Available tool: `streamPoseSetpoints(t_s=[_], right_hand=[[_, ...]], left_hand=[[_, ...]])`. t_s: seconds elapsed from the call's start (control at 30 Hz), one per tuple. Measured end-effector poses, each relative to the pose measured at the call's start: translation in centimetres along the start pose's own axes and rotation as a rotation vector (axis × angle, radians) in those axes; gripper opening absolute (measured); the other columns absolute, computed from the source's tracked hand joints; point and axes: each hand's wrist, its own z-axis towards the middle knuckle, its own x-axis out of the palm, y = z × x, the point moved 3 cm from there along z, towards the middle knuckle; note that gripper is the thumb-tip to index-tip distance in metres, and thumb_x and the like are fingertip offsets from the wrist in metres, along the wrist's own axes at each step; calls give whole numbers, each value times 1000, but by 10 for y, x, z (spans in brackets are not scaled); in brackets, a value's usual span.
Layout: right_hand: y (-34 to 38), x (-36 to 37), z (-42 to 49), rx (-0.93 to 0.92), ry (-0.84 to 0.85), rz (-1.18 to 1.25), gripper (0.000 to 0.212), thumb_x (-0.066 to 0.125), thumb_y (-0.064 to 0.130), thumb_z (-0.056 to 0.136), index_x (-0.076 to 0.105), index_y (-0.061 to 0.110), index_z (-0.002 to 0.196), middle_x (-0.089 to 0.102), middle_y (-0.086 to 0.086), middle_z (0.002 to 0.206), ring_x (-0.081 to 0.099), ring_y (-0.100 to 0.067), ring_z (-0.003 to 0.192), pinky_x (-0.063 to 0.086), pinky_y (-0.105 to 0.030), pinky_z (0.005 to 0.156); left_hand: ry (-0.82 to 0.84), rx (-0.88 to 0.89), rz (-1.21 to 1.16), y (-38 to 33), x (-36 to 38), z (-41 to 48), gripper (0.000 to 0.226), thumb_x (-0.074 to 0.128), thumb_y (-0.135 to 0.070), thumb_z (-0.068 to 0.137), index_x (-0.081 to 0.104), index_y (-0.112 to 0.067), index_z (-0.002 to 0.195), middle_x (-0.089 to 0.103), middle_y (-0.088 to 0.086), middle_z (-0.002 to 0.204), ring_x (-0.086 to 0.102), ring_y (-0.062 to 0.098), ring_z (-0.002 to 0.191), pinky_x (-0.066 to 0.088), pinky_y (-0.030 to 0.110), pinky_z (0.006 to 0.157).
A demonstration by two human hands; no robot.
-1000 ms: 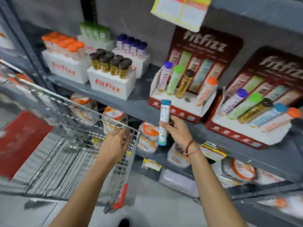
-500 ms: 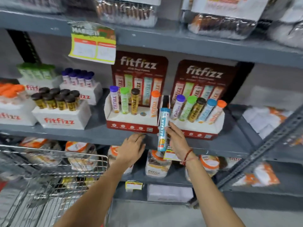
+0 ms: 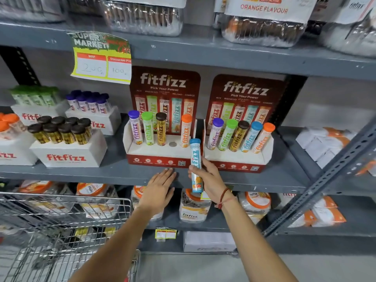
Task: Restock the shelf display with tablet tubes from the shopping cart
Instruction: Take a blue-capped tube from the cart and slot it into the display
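Both hands have left the wire shopping cart (image 3: 67,212) and risen to the grey metal shelf (image 3: 264,180): restocking moves from fetching to placing. Left hand (image 3: 158,190) lies open, flat at the shelf edge. Right hand (image 3: 209,180) grips the blue-capped tablet tube (image 3: 195,159) upright, just before the red-and-white cardboard display (image 3: 158,153), whose empty round hole (image 3: 173,144) sits up and left.

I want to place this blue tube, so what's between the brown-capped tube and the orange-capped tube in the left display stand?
In the head view, an empty round slot sits between the brown-capped tube and the orange-capped tube; no tube stands there.
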Motion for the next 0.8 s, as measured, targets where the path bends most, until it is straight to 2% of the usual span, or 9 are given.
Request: streamPoseSetpoints(t_s=[0.1, 0.27, 0.37, 0.43, 0.5, 0.63, 0.8], right_hand=[[2, 4, 1, -23, -4, 5, 47, 59, 9, 90, 46, 14, 134, 62, 1, 104, 63, -11, 90, 52, -28, 86], [2, 8, 4, -61, -56, -78, 48, 64, 16, 87, 50, 16, 132, 60, -10, 127, 56, -22, 117, 48, -36, 98], [6, 13, 7, -96, -83, -141, 43, 62, 16, 88, 52, 13, 130, 61, -7, 124, 59, -14, 109, 50, -22, 87], [13, 17, 10, -123, -98, -179, 41, 62, 15, 89, 53, 11, 129, 61, -4, 117, 59, -10, 103, 50, -18, 79], [19, 21, 15, -137, -122, -203, 40, 62, 13, 88, 53, 9, 127, 62, -6, 114, 58, -13, 103, 50, -20, 83], [36, 30, 30, -176, -168, -282, 39, 67, 9, 84, 56, 4, 121, 65, -17, 118, 61, -19, 101, 52, -35, 90], [63, 48, 54, -277, -235, -409, 40, 71, 8, 80, 57, 0, 116, 66, -17, 116, 63, -20, 100, 53, -34, 89]], left_hand=[[-4, -3, 2, 1, 1, 0, 54, 31, -35, 87, 48, -8, 131, 51, 13, 135, 45, 30, 124, 25, 47, 103], [-23, 6, -1, 2, 3, 1, 53, 32, -35, 88, 48, -9, 131, 51, 13, 135, 45, 29, 125, 25, 47, 103], [-32, 9, 9, 1, 3, 1, 53, 32, -35, 87, 48, -10, 132, 51, 12, 135, 44, 28, 125, 24, 45, 103], [-40, 15, 12, 2, 3, 1, 53, 33, -35, 87, 49, -10, 131, 51, 12, 135, 45, 28, 125, 27, 46, 103], [-45, 21, 14, 2, 2, 1, 52, 34, -34, 86, 50, -9, 129, 53, 12, 133, 47, 29, 123, 30, 48, 101], [-57, 29, 22, 2, 1, 1, 53, 35, -34, 85, 52, -8, 127, 55, 12, 131, 49, 28, 121, 34, 49, 100], [-54, 36, 29, 4, 3, 0, 53, 35, -35, 85, 52, -9, 128, 55, 11, 131, 50, 27, 121, 32, 48, 100]])
